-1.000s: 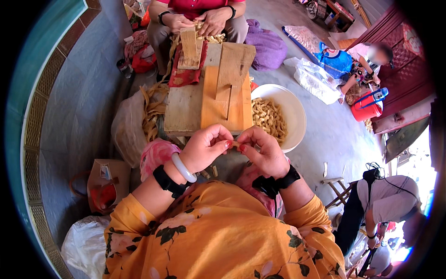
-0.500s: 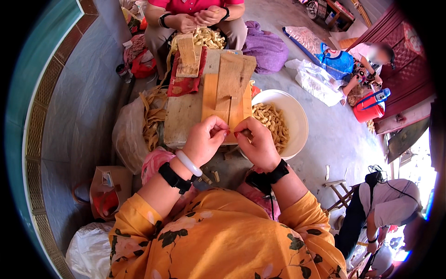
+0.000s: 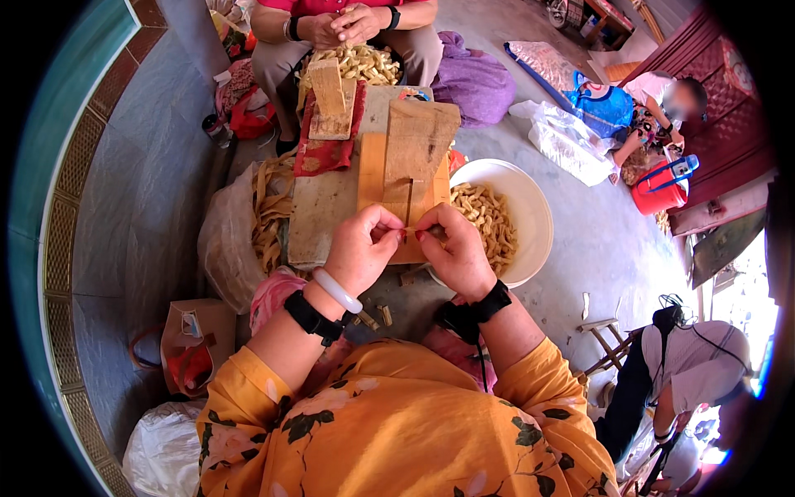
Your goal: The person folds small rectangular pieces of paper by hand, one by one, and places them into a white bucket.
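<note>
My left hand (image 3: 364, 240) and my right hand (image 3: 454, 247) meet fingertip to fingertip, each in a pinch. Between them runs a short bit of thin yellowish strip (image 3: 409, 229), mostly hidden by the fingers. Just beyond lies a flat wooden board (image 3: 373, 170) with a slotted wooden upright (image 3: 421, 137) fixed on it, both on a worn low table (image 3: 319, 215). Close to my right hand is a white tub (image 3: 537, 228) holding many small yellowish knotted pieces (image 3: 489, 217). Left of the table, long tan strips (image 3: 272, 207) lie in a clear plastic bag (image 3: 224, 240).
Across the table a person in red sits behind a heap of similar pieces (image 3: 362, 66); a second wooden stand (image 3: 330, 103) rests on red cloth. A paper bag (image 3: 197, 331) stands at left. Other people sit or bend at right, near a red bucket (image 3: 658, 192).
My fingertips have come slightly closer, and the yellowish strip shows between them now. The person opposite has shifted their hands a little. My view has tilted slightly.
</note>
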Demonstrator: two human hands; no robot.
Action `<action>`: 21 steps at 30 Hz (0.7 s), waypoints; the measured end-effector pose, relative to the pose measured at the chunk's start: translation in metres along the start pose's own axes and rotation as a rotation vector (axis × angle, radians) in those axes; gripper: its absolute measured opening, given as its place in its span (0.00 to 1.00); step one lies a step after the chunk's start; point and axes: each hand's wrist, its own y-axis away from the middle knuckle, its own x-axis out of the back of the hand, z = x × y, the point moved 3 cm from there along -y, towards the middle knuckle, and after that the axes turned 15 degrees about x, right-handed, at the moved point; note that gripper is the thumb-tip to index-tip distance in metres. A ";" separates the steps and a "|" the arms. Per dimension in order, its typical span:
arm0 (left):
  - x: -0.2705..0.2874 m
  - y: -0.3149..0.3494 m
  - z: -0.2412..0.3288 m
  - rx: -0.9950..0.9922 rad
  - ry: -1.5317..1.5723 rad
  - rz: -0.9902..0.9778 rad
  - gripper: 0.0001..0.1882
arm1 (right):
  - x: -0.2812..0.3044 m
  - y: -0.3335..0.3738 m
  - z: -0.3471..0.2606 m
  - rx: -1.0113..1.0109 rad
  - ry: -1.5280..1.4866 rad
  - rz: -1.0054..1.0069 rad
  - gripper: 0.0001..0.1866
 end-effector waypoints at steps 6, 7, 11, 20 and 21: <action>-0.002 0.001 0.002 -0.003 -0.015 0.029 0.03 | -0.001 0.004 0.005 -0.092 -0.045 -0.016 0.06; -0.003 0.002 0.002 -0.027 -0.023 0.049 0.03 | -0.002 0.004 0.006 -0.050 0.011 -0.022 0.05; 0.005 0.000 -0.014 -0.150 -0.306 0.235 0.04 | 0.010 0.006 0.015 0.142 0.511 0.007 0.04; 0.021 0.051 -0.020 0.296 0.379 -0.114 0.02 | 0.081 0.082 0.045 -0.121 0.217 0.277 0.13; 0.017 0.062 -0.027 0.421 0.381 -0.201 0.02 | 0.083 0.095 0.037 -0.315 -0.099 0.300 0.12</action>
